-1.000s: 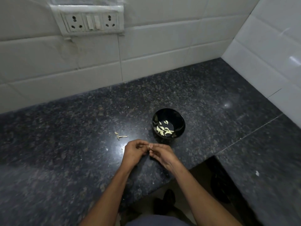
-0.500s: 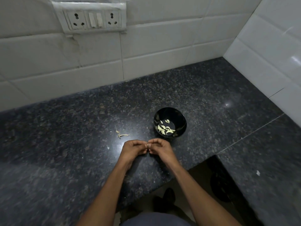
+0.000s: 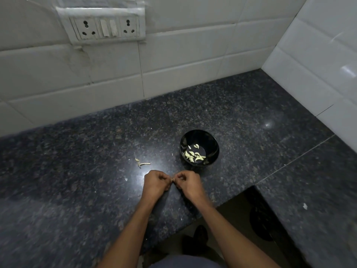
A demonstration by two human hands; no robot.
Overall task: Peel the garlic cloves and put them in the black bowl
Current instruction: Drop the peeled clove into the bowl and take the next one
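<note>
Pale and tiny, the garlic clove (image 3: 172, 179) shows only as a sliver between the fingertips of both hands, above the bench (image 3: 77, 171) and just in front of the black bowl (image 3: 199, 147). Peeled cloves (image 3: 194, 155) lie loose in the bottom of that bowl. Compared with half a second ago the hands have barely shifted: they remain joined at the fingertips over the same spot, and the bowl and its contents are unchanged; only the camera has tipped slightly, so the socket plate sits lower in view.

The left hand (image 3: 155, 182) is curled, thumb and forefinger pinching the clove from the left, knuckles up. The right hand (image 3: 188, 181) mirrors it, fingers bent and pinching the same clove from the right. Both forearms come up from the bottom edge and converge towards the clove.

Left of the hands, a few scraps of peel (image 3: 142, 163) lie on the dark speckled stone. Behind, on the white tiled wall (image 3: 193, 55), is a switch and socket plate (image 3: 107, 26)
</note>
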